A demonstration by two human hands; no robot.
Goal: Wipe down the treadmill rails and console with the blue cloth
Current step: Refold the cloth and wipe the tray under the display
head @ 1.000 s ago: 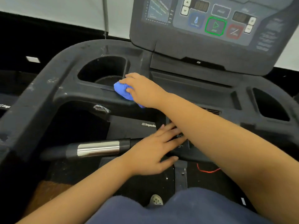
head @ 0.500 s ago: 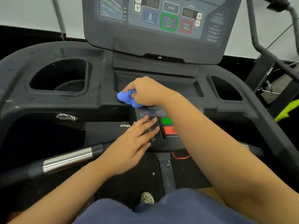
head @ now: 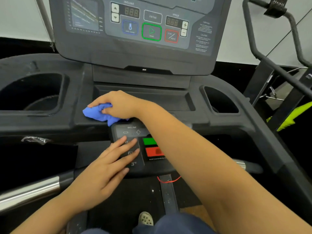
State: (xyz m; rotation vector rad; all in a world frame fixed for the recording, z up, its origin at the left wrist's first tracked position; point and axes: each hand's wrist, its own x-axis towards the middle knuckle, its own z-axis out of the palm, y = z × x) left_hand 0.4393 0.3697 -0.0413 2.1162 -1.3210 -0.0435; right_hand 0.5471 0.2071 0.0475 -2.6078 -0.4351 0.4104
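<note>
My right hand [head: 118,103] grips a crumpled blue cloth [head: 99,113] and presses it on the black ledge of the treadmill console [head: 50,125], just above the small incline keypad [head: 131,130]. My left hand [head: 108,166] lies flat with straight fingers on that keypad's number buttons. The upright display panel [head: 140,24] with its green and red buttons stands behind. A chrome-and-black handrail [head: 33,190] runs out to the lower left.
Cup-holder recesses sit at left [head: 32,93] and right [head: 219,102] of the console. A red safety cord [head: 168,180] hangs under the keypad. Another machine's grey frame [head: 270,53] stands at the right. My shoe [head: 146,218] shows below on the belt.
My right hand has slid the cloth rightwards along the ledge, from beside the left cup holder to above the keypad. The left hand stays flat on the keypad. My view has shifted right.
</note>
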